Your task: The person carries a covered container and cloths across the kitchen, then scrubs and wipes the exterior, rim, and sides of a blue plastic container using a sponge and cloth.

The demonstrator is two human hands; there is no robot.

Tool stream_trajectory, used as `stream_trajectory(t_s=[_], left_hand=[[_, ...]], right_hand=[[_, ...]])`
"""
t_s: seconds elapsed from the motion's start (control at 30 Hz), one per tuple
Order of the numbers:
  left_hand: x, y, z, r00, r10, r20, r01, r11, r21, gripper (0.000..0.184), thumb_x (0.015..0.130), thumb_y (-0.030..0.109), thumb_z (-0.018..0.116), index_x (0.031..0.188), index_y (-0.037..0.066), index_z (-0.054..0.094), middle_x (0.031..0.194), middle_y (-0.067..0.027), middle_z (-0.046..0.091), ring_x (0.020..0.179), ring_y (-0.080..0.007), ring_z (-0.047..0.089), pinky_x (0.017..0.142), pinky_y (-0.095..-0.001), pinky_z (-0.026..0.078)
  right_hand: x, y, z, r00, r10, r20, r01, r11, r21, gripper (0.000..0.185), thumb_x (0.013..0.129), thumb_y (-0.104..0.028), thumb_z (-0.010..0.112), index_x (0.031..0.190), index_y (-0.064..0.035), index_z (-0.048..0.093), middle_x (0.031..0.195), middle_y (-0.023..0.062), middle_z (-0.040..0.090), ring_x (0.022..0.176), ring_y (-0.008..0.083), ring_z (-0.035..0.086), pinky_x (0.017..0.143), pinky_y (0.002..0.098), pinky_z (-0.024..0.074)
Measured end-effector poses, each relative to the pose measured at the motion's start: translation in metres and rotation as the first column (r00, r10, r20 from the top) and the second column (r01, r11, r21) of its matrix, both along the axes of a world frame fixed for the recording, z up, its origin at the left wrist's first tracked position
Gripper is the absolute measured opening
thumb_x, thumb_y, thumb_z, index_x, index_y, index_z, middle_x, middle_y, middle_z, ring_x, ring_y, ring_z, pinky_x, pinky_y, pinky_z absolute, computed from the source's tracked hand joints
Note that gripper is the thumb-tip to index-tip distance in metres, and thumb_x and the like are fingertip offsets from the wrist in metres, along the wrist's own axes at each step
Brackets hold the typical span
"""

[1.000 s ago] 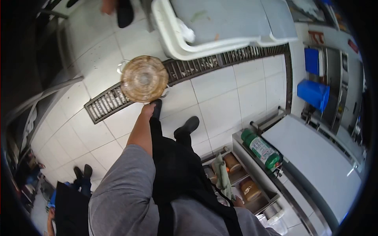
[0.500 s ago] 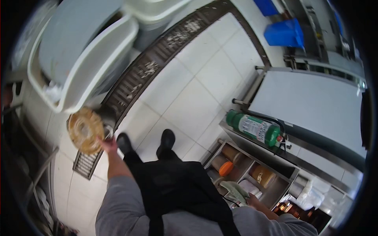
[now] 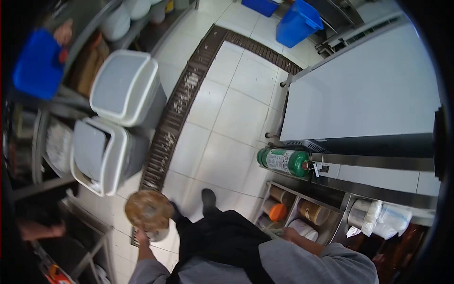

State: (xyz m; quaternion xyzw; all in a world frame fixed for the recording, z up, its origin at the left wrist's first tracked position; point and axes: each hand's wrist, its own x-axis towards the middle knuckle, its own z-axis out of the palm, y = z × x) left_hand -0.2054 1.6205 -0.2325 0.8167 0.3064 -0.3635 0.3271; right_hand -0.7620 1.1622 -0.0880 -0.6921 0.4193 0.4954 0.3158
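My left hand (image 3: 141,236) grips the side of a metal container (image 3: 158,235) with a round, brown, blotchy top (image 3: 149,209). I cannot tell whether that top is a lid or the contents. It hangs low over the floor, left of my shoes. On the right, my right hand (image 3: 289,235) is closed on a pale greenish cloth (image 3: 272,232), mostly hidden now by the hand and my clothing. This hand is beside an open shelf (image 3: 295,194) with several tubs, among them one with an orange lid (image 3: 277,212) and a white-topped one (image 3: 305,229).
Two white bins with grey lids (image 3: 120,83) stand left of a floor drain grate (image 3: 177,106). A green gas cylinder (image 3: 283,162) lies beside a steel cabinet (image 3: 359,90). Other people's hands show at left, one by a blue container (image 3: 38,64), one lower down (image 3: 45,230).
My view has shifted, so the bins appear farther off and the left-side shelving shows. The container now appears closer to my feet. Less of the cloth shows. Other people's hands have come into view.
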Motion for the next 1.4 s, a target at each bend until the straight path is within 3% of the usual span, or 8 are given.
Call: stream_trajectory(t_s=[0.17, 0.27, 0.4, 0.63, 0.83, 1.1, 1.27, 1.4], left_hand=[[0.015, -0.089, 0.076, 0.886, -0.460, 0.056, 0.441, 0.874, 0.205, 0.072, 0.080, 0.051, 0.064, 0.128, -0.002, 0.052, 0.118, -0.0221, 0.060, 0.111, -0.0322, 0.058, 0.094, -0.0377, 0.044], [0.026, -0.164, 0.113, 0.840, -0.524, 0.144, 0.505, 0.850, 0.150, 0.060, 0.083, 0.047, 0.062, 0.120, 0.000, 0.059, 0.108, -0.0204, 0.066, 0.104, -0.0318, 0.062, 0.090, -0.0385, 0.046], [0.055, -0.291, 0.119, 0.806, -0.548, 0.225, 0.536, 0.836, 0.115, 0.057, 0.082, 0.045, 0.060, 0.118, 0.002, 0.061, 0.105, -0.0216, 0.066, 0.101, -0.0347, 0.063, 0.087, -0.0400, 0.047], [0.154, -0.592, 0.132, 0.642, -0.655, 0.399, 0.677, 0.728, 0.107, 0.062, 0.079, 0.047, 0.058, 0.119, 0.000, 0.059, 0.105, -0.0271, 0.064, 0.103, -0.0402, 0.060, 0.091, -0.0426, 0.044], [0.202, -0.872, 0.201, 0.522, -0.732, 0.438, 0.808, 0.588, 0.020, 0.060, 0.080, 0.046, 0.056, 0.115, -0.002, 0.061, 0.105, -0.0267, 0.064, 0.103, -0.0397, 0.060, 0.090, -0.0415, 0.044], [0.193, -1.189, 0.246, 0.459, -0.694, 0.555, 0.881, 0.434, -0.186, 0.049, 0.084, 0.041, 0.058, 0.103, -0.004, 0.064, 0.084, -0.0185, 0.068, 0.078, -0.0255, 0.066, 0.074, -0.0365, 0.049], [0.158, -1.349, 0.274, 0.420, -0.639, 0.645, 0.907, 0.262, -0.331, 0.046, 0.087, 0.037, 0.056, 0.106, -0.004, 0.064, 0.085, -0.0172, 0.069, 0.077, -0.0230, 0.065, 0.074, -0.0343, 0.048], [0.137, -1.455, 0.281, 0.433, -0.701, 0.567, 0.880, 0.195, -0.433, 0.049, 0.089, 0.036, 0.055, 0.102, -0.011, 0.062, 0.091, -0.0160, 0.067, 0.081, -0.0190, 0.061, 0.075, -0.0314, 0.047]], right_hand=[[0.086, -0.084, 0.014, 0.898, -0.110, 0.427, 0.254, 0.920, -0.298, 0.043, 0.077, -0.041, 0.065, 0.097, -0.0034, 0.066, 0.100, 0.0211, 0.065, 0.092, 0.0360, 0.062, 0.081, 0.0434, 0.0486], [0.174, -0.177, 0.064, 0.470, -0.723, 0.506, 0.774, 0.613, 0.157, 0.034, 0.076, -0.022, 0.066, 0.102, -0.0003, 0.064, 0.092, 0.0136, 0.067, 0.088, 0.0273, 0.063, 0.079, 0.0360, 0.0497], [0.238, -0.317, 0.059, 0.134, -0.723, 0.678, 0.847, 0.439, 0.301, 0.041, 0.082, -0.009, 0.060, 0.120, 0.0021, 0.047, 0.106, 0.0139, 0.058, 0.094, 0.0209, 0.057, 0.084, 0.0339, 0.0469], [0.270, -0.481, 0.092, 0.263, -0.644, 0.718, 0.893, 0.445, 0.071, 0.029, 0.088, -0.021, 0.062, 0.111, -0.0081, 0.050, 0.105, 0.0171, 0.058, 0.097, 0.0229, 0.055, 0.086, 0.0347, 0.0447], [0.293, -0.588, 0.103, -0.028, -0.693, 0.721, 0.967, 0.165, 0.196, 0.039, 0.090, -0.034, 0.061, 0.115, -0.0058, 0.055, 0.107, 0.0173, 0.061, 0.102, 0.0248, 0.055, 0.092, 0.0346, 0.0412], [0.448, -0.889, 0.132, 0.155, -0.804, 0.575, 0.753, 0.472, 0.458, 0.081, 0.086, -0.068, 0.046, 0.125, 0.0025, 0.052, 0.130, 0.0195, 0.051, 0.116, 0.0263, 0.052, 0.097, 0.0411, 0.0412], [0.446, -1.078, 0.132, 0.149, -0.848, 0.509, 0.780, 0.417, 0.466, 0.041, 0.079, -0.033, 0.074, 0.100, 0.0024, 0.068, 0.097, 0.0144, 0.067, 0.083, 0.0231, 0.065, 0.075, 0.0402, 0.0527], [0.399, -1.172, 0.122, 0.288, -0.685, 0.669, 0.911, 0.410, 0.028, 0.059, 0.076, -0.032, 0.075, 0.116, 0.0075, 0.056, 0.113, 0.0213, 0.061, 0.104, 0.0303, 0.059, 0.088, 0.0405, 0.0468]])
